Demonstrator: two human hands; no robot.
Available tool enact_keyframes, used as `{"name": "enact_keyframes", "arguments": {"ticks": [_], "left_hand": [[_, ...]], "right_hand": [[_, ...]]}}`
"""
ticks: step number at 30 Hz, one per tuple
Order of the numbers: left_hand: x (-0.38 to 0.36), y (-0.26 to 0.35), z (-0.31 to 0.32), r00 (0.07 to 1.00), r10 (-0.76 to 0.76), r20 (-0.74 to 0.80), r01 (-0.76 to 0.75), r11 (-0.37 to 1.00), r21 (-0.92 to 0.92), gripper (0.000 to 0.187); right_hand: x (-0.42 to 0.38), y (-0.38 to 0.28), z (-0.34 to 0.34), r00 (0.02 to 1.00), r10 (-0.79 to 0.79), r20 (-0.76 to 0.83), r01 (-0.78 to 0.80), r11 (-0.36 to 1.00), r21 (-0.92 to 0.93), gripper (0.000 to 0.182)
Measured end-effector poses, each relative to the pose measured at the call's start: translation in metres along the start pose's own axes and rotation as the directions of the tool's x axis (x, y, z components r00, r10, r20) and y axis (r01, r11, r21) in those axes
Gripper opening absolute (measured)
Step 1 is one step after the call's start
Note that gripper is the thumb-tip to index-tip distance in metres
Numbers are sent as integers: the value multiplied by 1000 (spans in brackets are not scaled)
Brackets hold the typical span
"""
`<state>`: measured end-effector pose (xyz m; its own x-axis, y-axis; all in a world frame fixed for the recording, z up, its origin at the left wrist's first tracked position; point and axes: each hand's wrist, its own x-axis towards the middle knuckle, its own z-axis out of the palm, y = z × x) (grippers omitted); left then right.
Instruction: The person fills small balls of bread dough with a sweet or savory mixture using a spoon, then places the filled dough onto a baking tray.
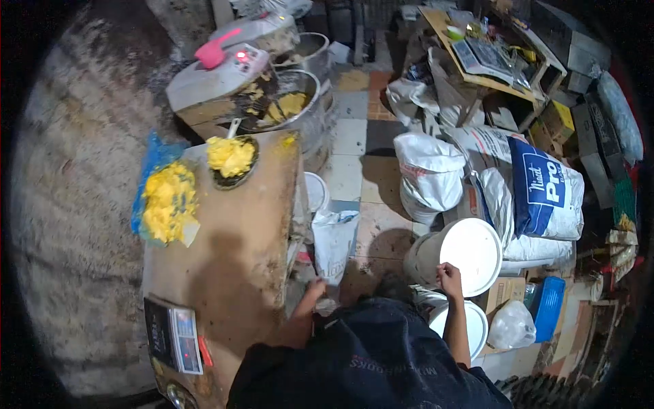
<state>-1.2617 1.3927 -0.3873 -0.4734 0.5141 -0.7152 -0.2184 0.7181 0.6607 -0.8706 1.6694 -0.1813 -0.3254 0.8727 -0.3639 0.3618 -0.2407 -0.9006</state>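
My left hand (315,289) hangs low beside the right edge of the wooden table (255,225), near a white and blue bag (334,242). Its fingers look curled, but they are too small to read clearly. My right hand (449,278) is curled in front of the white lid of a bucket (473,252); whether it holds anything is hidden. On the table, a pan (235,178) holds a yellow mass (230,156). More yellow mass (168,201) lies on blue plastic (139,198) at the left. A scale (184,339) sits at the near end.
Two mixers, one with a metal bowl (313,88), stand beyond the table. At the right are white sacks (432,167), a blue and white sack (545,187), another lidded bucket (470,328) and a blue container (550,308). A wooden table (446,34) stands at the back right.
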Motion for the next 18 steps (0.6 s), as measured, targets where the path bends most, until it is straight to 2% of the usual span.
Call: {"name": "enact_keyframes", "arguments": {"ticks": [2,5,6,8,9,10,12,13,14,15,17,18], "left_hand": [[11,116,7,996,78,-45,-73,991,113,36],[97,195,20,997,52,-59,-41,984,175,41],[120,215,24,997,54,-62,-43,985,166,41],[157,247,29,994,102,-27,-98,990,103,43],[149,280,25,979,185,-89,-138,914,382,39],[173,278,21,976,190,-107,-138,919,368,39],[223,244,18,991,135,-23,-132,987,89,36],[221,260,18,991,127,-43,-124,990,61,36],[221,268,14,995,80,-67,-77,996,47,36],[221,263,12,996,25,-91,-23,999,30,35],[223,249,10,989,-75,-124,74,997,-20,33],[224,240,13,983,-126,-134,120,991,-57,32]], "right_hand": [[42,-15,-8,1000,-9,-11,9,1000,-1,14],[114,-69,-22,994,-25,-110,24,1000,-17,13],[147,-76,-32,990,-27,-137,25,1000,-14,8],[217,-102,-49,968,-211,-133,213,977,-5,4],[254,-110,-59,978,-157,-138,148,987,-68,8],[292,-129,-62,977,-130,-171,121,991,-63,10],[379,-170,-61,965,-224,-138,208,971,-119,9],[410,-219,-47,945,-300,-130,244,911,-331,12],[453,-246,-32,938,-335,-84,286,891,-353,13],[477,-299,-3,952,-300,-53,280,931,-233,13],[547,-366,55,873,-476,106,486,867,-111,11],[575,-405,88,851,-488,192,517,841,-157,11]]}}
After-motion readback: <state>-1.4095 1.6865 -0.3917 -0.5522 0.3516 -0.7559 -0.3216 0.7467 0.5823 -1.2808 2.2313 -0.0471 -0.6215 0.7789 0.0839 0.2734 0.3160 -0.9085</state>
